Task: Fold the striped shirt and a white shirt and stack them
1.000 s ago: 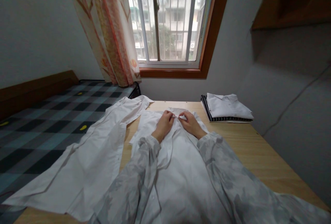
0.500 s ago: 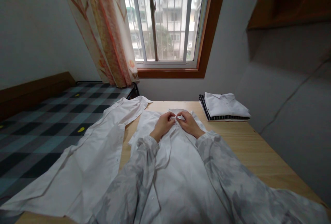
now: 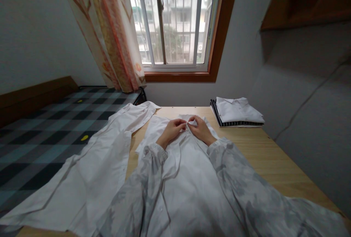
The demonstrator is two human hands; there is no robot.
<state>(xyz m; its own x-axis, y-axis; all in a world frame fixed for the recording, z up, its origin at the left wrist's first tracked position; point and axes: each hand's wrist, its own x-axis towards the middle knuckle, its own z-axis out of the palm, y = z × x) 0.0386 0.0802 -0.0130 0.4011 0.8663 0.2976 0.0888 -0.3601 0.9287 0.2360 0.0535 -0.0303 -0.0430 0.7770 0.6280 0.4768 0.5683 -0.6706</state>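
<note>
A white shirt (image 3: 196,182) lies spread on the wooden table, its collar end toward the window. My left hand (image 3: 173,130) pinches the fabric near the collar, fingers closed. Right beside it, my right hand (image 3: 201,130) grips the same area between thumb and fingers. The fingertips of both hands almost meet at the shirt's front; any button between them is too small to make out. A second white shirt (image 3: 101,171) lies to the left, partly on the table and reaching toward the bed.
Folded clothes (image 3: 238,110), white over black-striped, are stacked at the table's (image 3: 274,164) far right. A bed with a checked cover (image 3: 55,134) stands at left. Behind are a curtain (image 3: 109,39) and a window (image 3: 178,21); a wooden shelf (image 3: 309,7) hangs upper right.
Both hands stay at the shirt's collar with only slight finger movement; my left hand has shifted a little. The view has turned very slightly.
</note>
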